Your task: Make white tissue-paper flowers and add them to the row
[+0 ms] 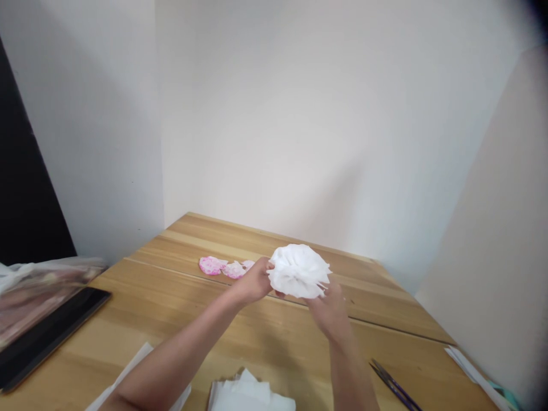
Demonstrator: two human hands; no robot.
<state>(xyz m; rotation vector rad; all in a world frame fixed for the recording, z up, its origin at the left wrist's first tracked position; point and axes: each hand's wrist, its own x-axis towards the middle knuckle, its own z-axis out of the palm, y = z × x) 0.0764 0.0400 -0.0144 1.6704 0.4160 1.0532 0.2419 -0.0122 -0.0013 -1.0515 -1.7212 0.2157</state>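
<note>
A round, ruffled white paper flower (298, 270) is held up above the wooden table, between my two hands. My left hand (257, 281) grips its left edge, with some fingertips showing beneath it. At the lower right of the flower, my right hand (331, 311) holds its underside; the fingers there are partly covered by the white layers. Folded white sheets (252, 395) lie at the near edge, below the flower. More white paper (139, 359) shows partly behind my left forearm.
Pink-and-white paper pieces (213, 265) lie beyond my left hand. Dark scissors (394, 385) rest at the near right. A black tablet-like object (53, 334) and a plastic bag (34, 291) are at the left. White strips (464, 365) lie along the right edge.
</note>
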